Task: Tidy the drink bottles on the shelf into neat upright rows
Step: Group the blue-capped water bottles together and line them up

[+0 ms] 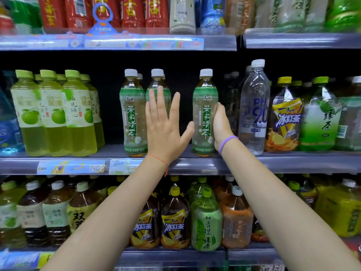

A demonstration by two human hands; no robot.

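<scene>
Three jasmine tea bottles with green labels and white caps stand upright on the middle shelf (195,163). The left one (132,114) stands free. My left hand (166,126) is spread flat with fingers apart in front of the middle bottle (157,79), hiding most of it; its thumb reaches toward the right bottle (204,114). My right hand (221,128) wraps around the right side of that right bottle, fingers hidden behind it. A gap separates the middle and right bottles.
Pale green pomelo drink bottles (52,114) stand in rows to the left. A clear water bottle (255,106), an iced tea bottle (285,116) and a green tea bottle (320,116) stand to the right. Shelves above and below are packed with bottles.
</scene>
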